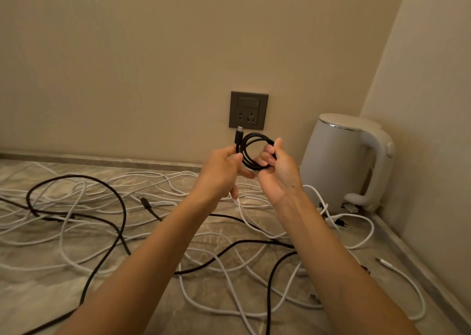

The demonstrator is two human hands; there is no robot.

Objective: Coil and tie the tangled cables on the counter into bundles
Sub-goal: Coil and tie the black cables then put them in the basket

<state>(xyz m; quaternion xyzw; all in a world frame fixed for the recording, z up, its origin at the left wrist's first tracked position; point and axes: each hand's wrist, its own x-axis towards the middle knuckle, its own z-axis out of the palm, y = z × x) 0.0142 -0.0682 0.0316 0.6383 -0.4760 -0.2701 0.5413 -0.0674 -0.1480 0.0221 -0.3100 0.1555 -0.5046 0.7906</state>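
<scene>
A small coil of black cable [255, 143] is held up in the air in front of the wall socket. My left hand [221, 172] pinches the coil's left side, where the cable's plug end [239, 131] sticks upward. My right hand [276, 172] grips the coil's right side with fingers curled through the loop. Below, several loose white cables [158, 181] and black cables [76, 181] lie tangled across the marble counter [30, 291].
A white electric kettle [346, 161] stands in the back right corner against the walls. A grey wall socket [248, 110] sits just behind the coil. A raised counter lip [102, 159] runs along the back and right edges.
</scene>
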